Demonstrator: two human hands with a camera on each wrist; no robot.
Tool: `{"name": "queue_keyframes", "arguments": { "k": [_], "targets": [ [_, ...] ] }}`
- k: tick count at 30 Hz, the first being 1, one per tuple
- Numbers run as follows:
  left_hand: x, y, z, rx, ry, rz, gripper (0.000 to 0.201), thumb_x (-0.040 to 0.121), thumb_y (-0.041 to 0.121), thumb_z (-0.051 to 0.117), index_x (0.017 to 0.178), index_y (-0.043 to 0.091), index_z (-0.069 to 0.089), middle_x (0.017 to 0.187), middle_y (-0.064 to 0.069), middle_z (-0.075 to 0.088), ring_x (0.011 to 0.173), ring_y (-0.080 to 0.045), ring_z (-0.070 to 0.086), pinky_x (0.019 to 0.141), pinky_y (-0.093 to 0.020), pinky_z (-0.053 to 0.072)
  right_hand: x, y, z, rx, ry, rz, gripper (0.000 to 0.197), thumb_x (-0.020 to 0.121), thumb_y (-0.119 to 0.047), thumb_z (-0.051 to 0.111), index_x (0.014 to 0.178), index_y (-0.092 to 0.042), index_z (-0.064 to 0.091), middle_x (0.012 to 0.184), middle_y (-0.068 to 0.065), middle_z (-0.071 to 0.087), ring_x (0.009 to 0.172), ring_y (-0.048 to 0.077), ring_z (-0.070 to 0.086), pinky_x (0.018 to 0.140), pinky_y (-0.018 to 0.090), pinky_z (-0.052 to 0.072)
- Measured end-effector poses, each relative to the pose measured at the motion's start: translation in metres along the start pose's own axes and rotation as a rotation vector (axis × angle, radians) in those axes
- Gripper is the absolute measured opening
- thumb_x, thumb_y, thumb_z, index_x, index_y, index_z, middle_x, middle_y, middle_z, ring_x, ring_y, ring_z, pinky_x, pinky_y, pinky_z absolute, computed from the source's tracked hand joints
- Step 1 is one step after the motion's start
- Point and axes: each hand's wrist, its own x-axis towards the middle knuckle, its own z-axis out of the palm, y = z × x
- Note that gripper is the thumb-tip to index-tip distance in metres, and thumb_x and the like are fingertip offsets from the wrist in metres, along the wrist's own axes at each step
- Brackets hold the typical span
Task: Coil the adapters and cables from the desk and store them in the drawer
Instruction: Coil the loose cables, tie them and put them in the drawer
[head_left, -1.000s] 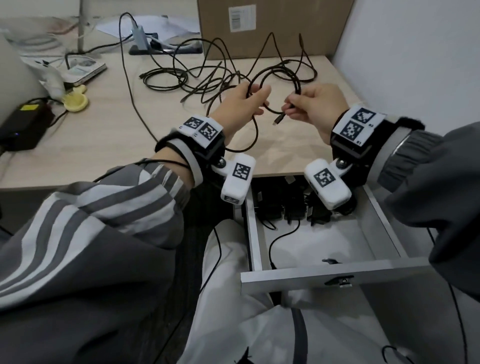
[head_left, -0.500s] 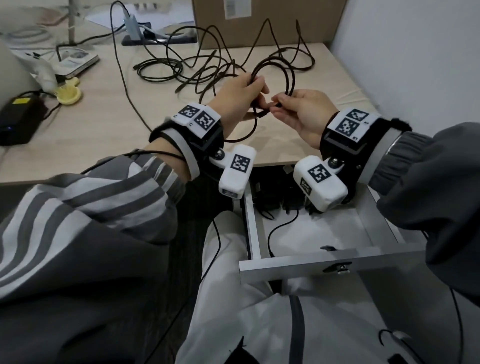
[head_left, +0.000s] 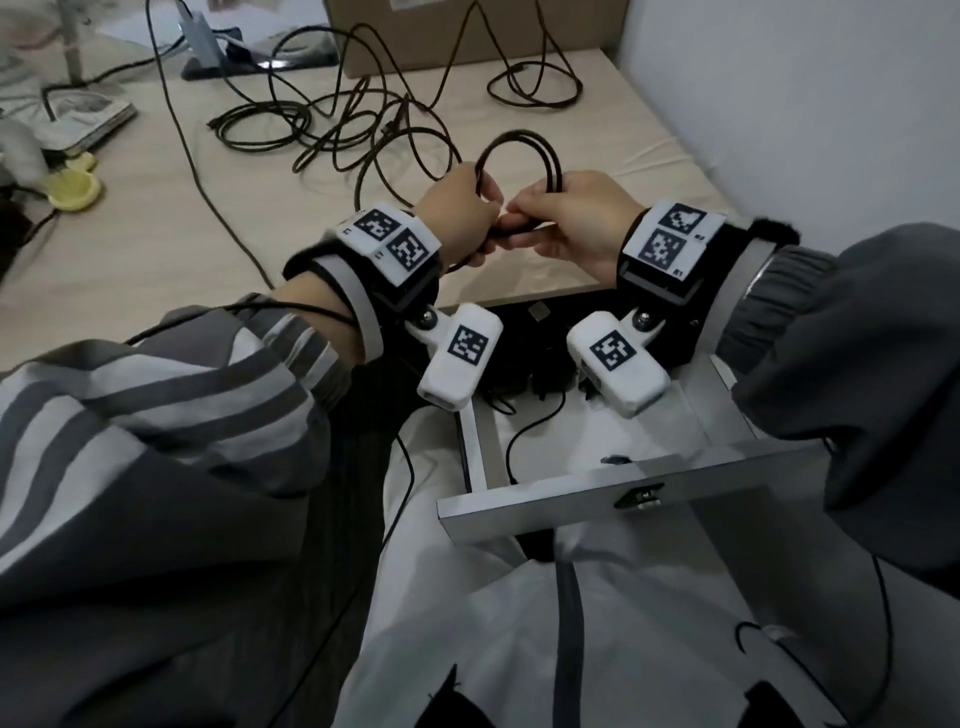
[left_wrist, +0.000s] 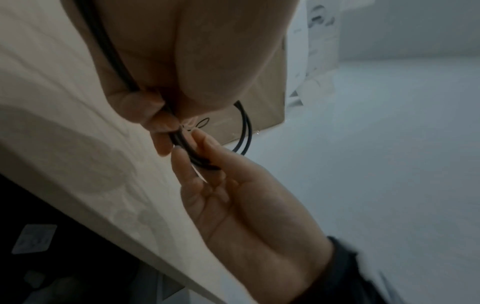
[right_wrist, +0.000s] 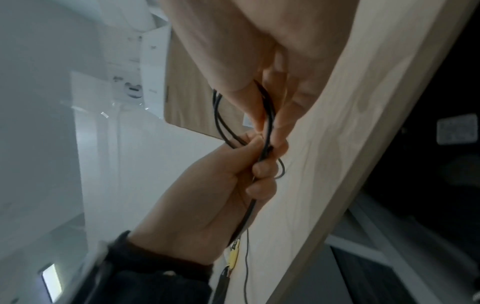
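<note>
Loose cables (head_left: 332, 119) on desk (head_left: 156, 218); open drawer (head_left: 597, 493) below front edge.

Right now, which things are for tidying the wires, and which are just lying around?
For the job:
- black cable, looped, held by both hands: left hand, right hand
- loose cables on the desk
- open drawer

Just lying around:
- cardboard box
- yellow thing

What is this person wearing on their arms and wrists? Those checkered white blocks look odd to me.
Both hands are bare. Each wrist carries a black strap topped with a white plate printed with black square codes, and a small white camera block with its own code hangs below. The left sleeve is grey with pale stripes; the right sleeve is plain dark grey.
</note>
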Motion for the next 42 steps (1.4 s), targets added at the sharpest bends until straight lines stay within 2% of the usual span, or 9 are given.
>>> {"name": "queue_keyframes", "arguments": {
  "k": [7, 11, 14, 18, 21, 25, 31, 37, 42],
  "targets": [
    [0.004, 0.016, -0.003, 0.503, -0.110, 0.052, 0.017, 0.097, 0.006, 0.034, 0.099, 0.015, 0.048, 0.073, -0.001, 0.058, 0.051, -0.011, 0.052, 0.046, -0.023, 0.038, 0.003, -0.022, -0.023, -0.725, 0.012, -0.185, 0.021, 0.090, -0.027, 0.059, 0.094, -0.010, 0.071, 0.090, 0.002, 0.073, 0.080, 0.011, 0.063, 0.063, 0.023, 0.046],
    [0.007, 0.018, -0.004, 0.637, -0.125, 0.137, 0.013, 0.096, 0.006, 0.040, 0.098, 0.015, 0.049, 0.076, 0.005, 0.053, 0.053, -0.007, 0.049, 0.046, -0.020, 0.035, 0.005, -0.029, -0.025, -0.935, -0.023, -0.320, 0.021, 0.092, -0.028, 0.057, 0.089, -0.012, 0.069, 0.076, -0.001, 0.071, 0.053, -0.004, 0.054, 0.057, 0.015, 0.040],
    [0.013, 0.014, -0.010, 0.492, -0.055, 0.139, 0.007, 0.093, 0.012, 0.050, 0.093, 0.015, 0.056, 0.075, 0.008, 0.058, 0.054, -0.006, 0.048, 0.049, -0.017, 0.036, 0.009, -0.022, -0.028, -0.826, 0.017, -0.281, 0.018, 0.092, -0.021, 0.056, 0.086, -0.009, 0.066, 0.069, 0.003, 0.070, 0.045, 0.002, 0.054, 0.046, 0.014, 0.042],
    [0.018, 0.006, -0.017, 0.090, 0.034, 0.065, 0.007, 0.087, 0.017, 0.065, 0.081, 0.015, 0.062, 0.072, 0.001, 0.067, 0.051, -0.004, 0.051, 0.052, -0.019, 0.041, 0.012, -0.007, -0.032, -0.497, 0.074, -0.216, 0.015, 0.092, -0.013, 0.056, 0.083, -0.004, 0.064, 0.067, 0.006, 0.067, 0.044, 0.007, 0.054, 0.050, 0.017, 0.048],
    [0.020, 0.005, -0.018, 0.079, 0.048, 0.074, 0.010, 0.087, 0.023, 0.067, 0.090, 0.013, 0.066, 0.078, 0.001, 0.067, 0.064, -0.006, 0.056, 0.059, -0.019, 0.046, 0.013, -0.001, -0.031, -0.336, 0.121, -0.178, 0.019, 0.093, -0.014, 0.055, 0.077, -0.009, 0.062, 0.069, 0.007, 0.068, 0.047, 0.008, 0.056, 0.052, 0.015, 0.050],
    [0.020, 0.005, -0.016, 0.119, -0.004, 0.032, 0.032, 0.098, 0.039, 0.047, 0.086, 0.015, 0.064, 0.081, 0.003, 0.069, 0.071, -0.010, 0.062, 0.063, -0.022, 0.047, 0.014, -0.004, -0.029, -0.138, 0.168, -0.140, 0.022, 0.096, -0.013, 0.052, 0.075, -0.010, 0.058, 0.073, 0.008, 0.067, 0.059, 0.012, 0.059, 0.052, 0.013, 0.049],
    [0.017, 0.017, -0.006, -0.368, 0.001, -0.055, 0.030, 0.104, 0.027, 0.038, 0.080, 0.015, 0.053, 0.067, 0.003, 0.054, 0.063, -0.010, 0.057, 0.057, -0.018, 0.048, 0.011, 0.002, -0.019, 0.093, 0.040, -0.006, 0.018, 0.098, -0.009, 0.050, 0.081, -0.005, 0.054, 0.081, 0.014, 0.064, 0.058, 0.011, 0.067, 0.053, 0.014, 0.053],
    [0.020, 0.028, -0.009, 0.102, 0.009, 0.089, 0.030, 0.099, 0.022, 0.040, 0.072, 0.017, 0.053, 0.064, 0.001, 0.043, 0.056, -0.014, 0.039, 0.059, -0.029, 0.034, 0.009, -0.018, -0.034, -0.629, -0.097, -0.067, 0.017, 0.089, -0.021, 0.063, 0.105, -0.014, 0.062, 0.084, -0.001, 0.062, 0.061, 0.009, 0.051, 0.048, 0.018, 0.036],
    [0.014, 0.036, -0.006, 0.424, -0.115, 0.199, 0.027, 0.101, 0.024, 0.040, 0.091, 0.007, 0.060, 0.078, -0.002, 0.054, 0.065, -0.017, 0.046, 0.060, -0.028, 0.037, 0.008, -0.052, -0.028, -0.666, -0.107, -0.181, 0.029, 0.092, -0.038, 0.053, 0.102, -0.013, 0.064, 0.085, -0.003, 0.067, 0.061, 0.010, 0.049, 0.049, 0.021, 0.032]
  ]
}}
